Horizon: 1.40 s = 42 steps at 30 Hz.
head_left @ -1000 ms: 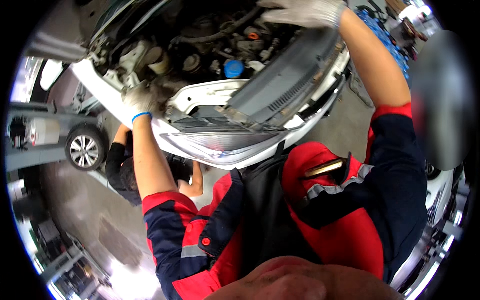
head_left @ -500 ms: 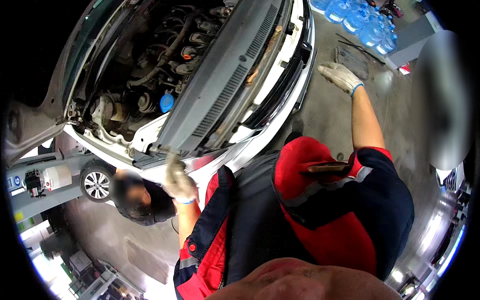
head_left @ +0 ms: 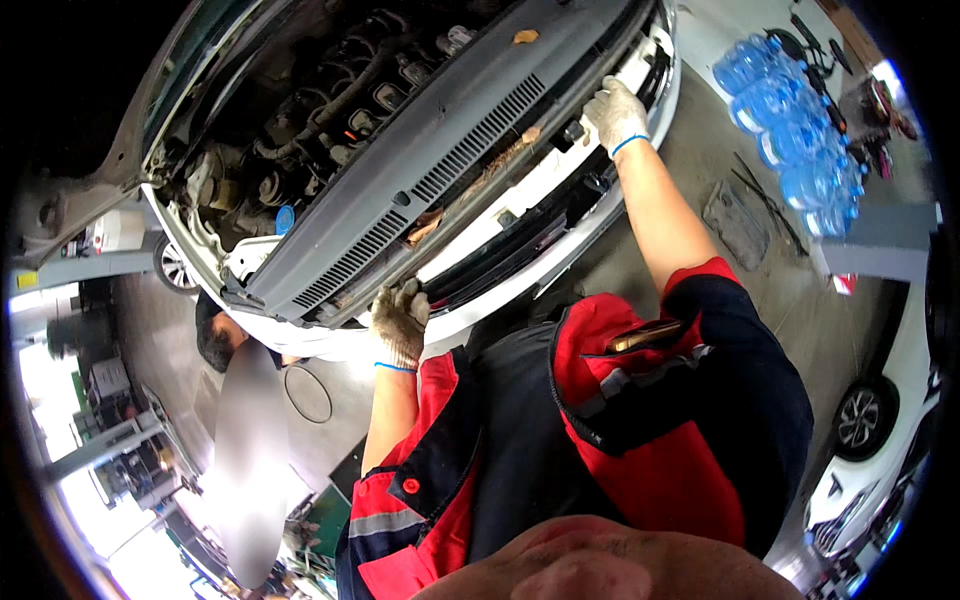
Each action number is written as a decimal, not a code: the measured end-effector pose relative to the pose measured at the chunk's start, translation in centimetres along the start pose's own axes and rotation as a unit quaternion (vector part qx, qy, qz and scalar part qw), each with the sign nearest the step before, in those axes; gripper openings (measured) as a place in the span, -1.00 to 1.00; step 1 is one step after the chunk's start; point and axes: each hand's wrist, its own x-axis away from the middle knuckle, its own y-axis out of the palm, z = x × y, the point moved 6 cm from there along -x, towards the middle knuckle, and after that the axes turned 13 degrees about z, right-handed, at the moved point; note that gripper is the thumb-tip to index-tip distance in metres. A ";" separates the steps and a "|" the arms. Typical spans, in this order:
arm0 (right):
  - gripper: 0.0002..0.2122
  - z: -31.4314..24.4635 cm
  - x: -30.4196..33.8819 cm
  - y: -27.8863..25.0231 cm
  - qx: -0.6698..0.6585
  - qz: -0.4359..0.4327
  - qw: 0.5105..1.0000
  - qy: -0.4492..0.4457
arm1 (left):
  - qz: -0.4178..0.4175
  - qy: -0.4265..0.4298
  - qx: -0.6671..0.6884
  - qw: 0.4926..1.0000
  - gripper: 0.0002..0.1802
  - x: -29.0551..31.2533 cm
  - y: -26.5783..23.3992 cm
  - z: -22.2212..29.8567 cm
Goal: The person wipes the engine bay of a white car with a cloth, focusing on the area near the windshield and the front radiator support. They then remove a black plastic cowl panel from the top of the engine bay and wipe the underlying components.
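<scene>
A long dark grey plastic cowl panel [head_left: 455, 140] with slotted vents lies slantwise across the front of a white car's open engine bay [head_left: 330, 110]. Dry leaves [head_left: 425, 228] sit in the trough along its near side. My left hand [head_left: 399, 325], in a pale knitted glove, has its fingers curled over the panel's near edge towards the left end. Farther away, at the right, my gloved right hand [head_left: 617, 113] grips the same edge. The fingertips of both hands are partly hidden. Below the panel shows the car's white front bumper [head_left: 500, 312].
Large blue water bottles [head_left: 790, 135] stand on the floor at the far right. Beside them lie a flat dark cover [head_left: 738, 222] and thin wiper-like arms [head_left: 770, 200]. A person [head_left: 222, 330] crouches by the car's left corner. Another white car [head_left: 870, 440] is at the right.
My right hand has gone from open in the air to the panel's edge, and my left hand has closed on the edge too. My view has shifted, and the crouching person appears lower.
</scene>
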 end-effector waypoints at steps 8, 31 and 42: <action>-0.48 -2.3 -6.5 4.2 0.018 -0.106 0.991 0.080 | 0.206 -0.009 0.272 0.940 -0.67 -1.0 1.4 0.1; -0.61 -12.3 -18.9 7.2 0.028 -0.373 0.923 0.090 | 0.270 0.241 0.448 0.817 -0.63 5.9 5.7 4.5; -0.58 -19.8 -10.6 11.7 -0.049 -0.296 0.954 0.002 | 0.372 0.356 0.336 0.789 -0.78 2.9 8.1 16.5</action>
